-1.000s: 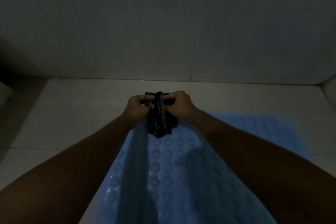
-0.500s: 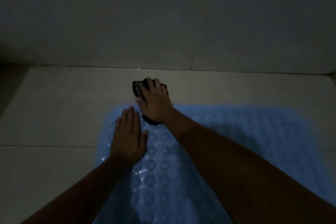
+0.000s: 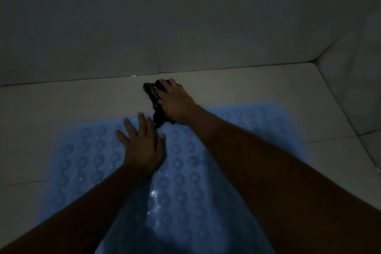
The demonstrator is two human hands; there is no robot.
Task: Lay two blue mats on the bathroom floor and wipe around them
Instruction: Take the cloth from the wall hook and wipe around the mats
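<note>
A dim, tiled bathroom filled the frame, its grey wall [image 3: 185, 16] meeting the pale floor [image 3: 61, 109] along a dark grout line, with a second wall [image 3: 354, 68] closing the corner at the right. A blue mat [image 3: 185, 192] lay flat on the floor tiles, reaching from the lower edge of the frame up toward the back wall, its surface covered in rows of round raised rings and catching small wet-looking glints near its middle; only this one mat was in view. Both bare forearms reached forward across it. The left hand [image 3: 142, 146] rested palm down on the mat near its far edge, fingers flat and slightly spread, gripping nothing. The right hand [image 3: 175, 103] pressed down on a dark cloth [image 3: 153, 97] at the mat's far edge, its fingers laid over the bunched fabric, which lay partly on the bare tile just beyond the mat and partly over the mat's border. In the low light the cloth appeared striped, though its pattern could not be made out with certainty. A small bright speck [image 3: 133, 75] showed on the grout line behind the cloth.
</note>
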